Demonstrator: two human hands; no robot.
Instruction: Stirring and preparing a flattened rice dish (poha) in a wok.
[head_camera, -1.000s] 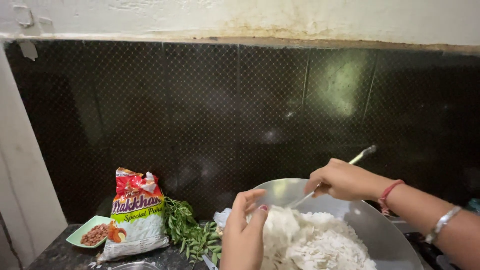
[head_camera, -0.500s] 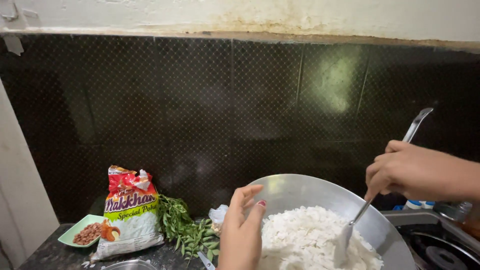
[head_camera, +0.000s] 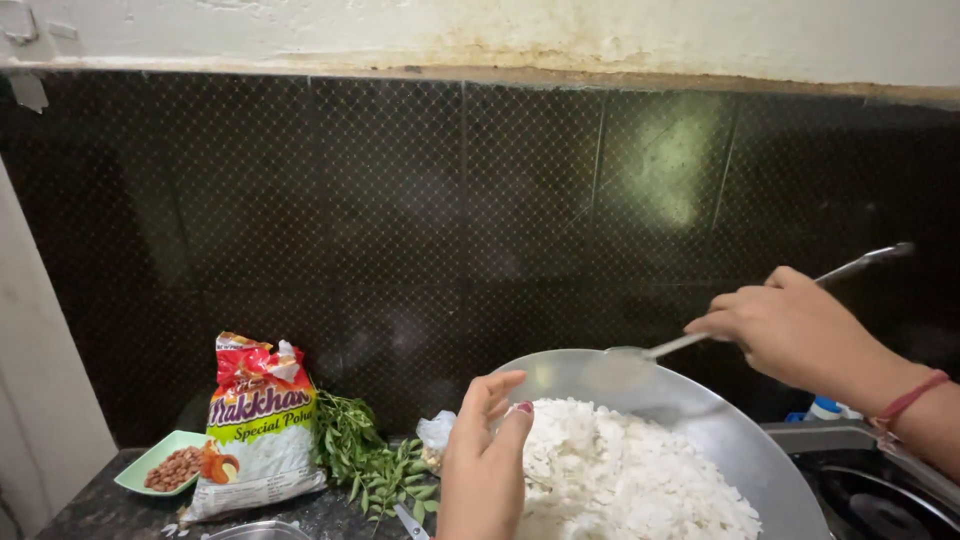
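A wide steel wok (head_camera: 700, 415) sits at the lower right, heaped with white flattened rice (head_camera: 620, 480). My right hand (head_camera: 790, 330) grips the handle of a long steel spatula (head_camera: 650, 352), its blade lifted above the rice near the wok's far rim. My left hand (head_camera: 485, 465) rests at the wok's near left rim, fingers loosely apart, holding nothing that I can see.
A printed food packet (head_camera: 255, 430) stands on the dark counter at left, beside a green dish of peanuts (head_camera: 165, 465) and a bunch of curry leaves (head_camera: 365, 460). A small clear bag (head_camera: 437, 432) lies by the wok. Dark tiled wall behind; stove (head_camera: 870, 480) at right.
My right hand swung the spatula from upright in the rice at the right side to nearly level, blade raised over the wok's back. The left hand stayed at the rim.
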